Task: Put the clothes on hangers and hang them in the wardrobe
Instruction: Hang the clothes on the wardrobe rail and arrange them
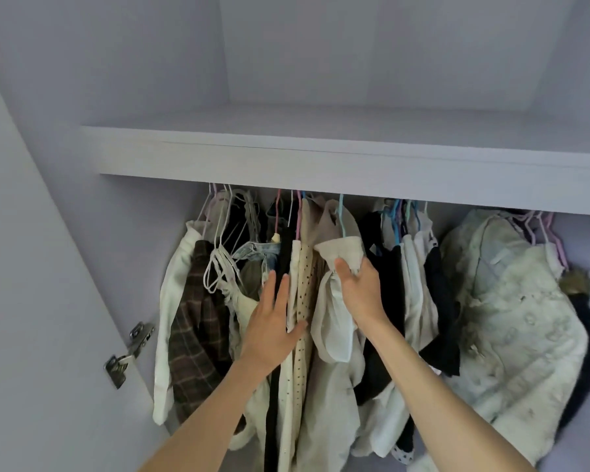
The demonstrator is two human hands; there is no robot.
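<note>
Wardrobe (pixel 321 158): crowded with hung clothes.
Cream garment (pixel 334 301): on blue hanger (pixel 342 219), hooked under the shelf.
Right hand (pixel 360 291): fingers clamped on the garment's shoulder.
Left hand (pixel 269 321): fingers straight, apart, pressing neighbouring clothes aside.
Progress: late; this piece appears hung, needs settling. Unhung clothes: none in view.

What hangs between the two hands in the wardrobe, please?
In the head view, a cream dotted garment hangs between the left hand, pressed flat on the clothes, and the right hand, which grips a white garment.
</note>
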